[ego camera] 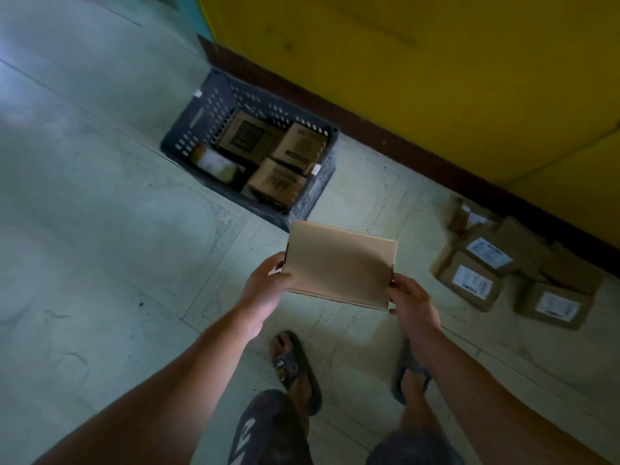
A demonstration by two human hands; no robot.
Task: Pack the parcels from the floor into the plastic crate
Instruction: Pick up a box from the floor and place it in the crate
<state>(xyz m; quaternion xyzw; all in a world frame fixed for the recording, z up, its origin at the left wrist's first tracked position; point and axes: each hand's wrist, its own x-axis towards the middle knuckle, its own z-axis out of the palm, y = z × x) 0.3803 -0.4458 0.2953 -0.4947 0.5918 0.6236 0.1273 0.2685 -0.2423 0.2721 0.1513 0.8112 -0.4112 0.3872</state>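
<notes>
I hold a flat plain cardboard parcel [339,265] in front of me above the floor. My left hand [265,288] grips its left edge and my right hand [411,305] grips its right edge. Ahead and slightly left, a dark perforated plastic crate [194,120] stands on the floor by the wall, with several cardboard boxes [275,156] inside. A cluster of several labelled brown parcels [503,266] lies on the floor to the right, along the wall's base.
A yellow wall [436,62] with a dark skirting runs diagonally behind the crate and parcels. The floor [100,229] is pale tile. My feet in dark sandals [295,370] stand just below the held parcel.
</notes>
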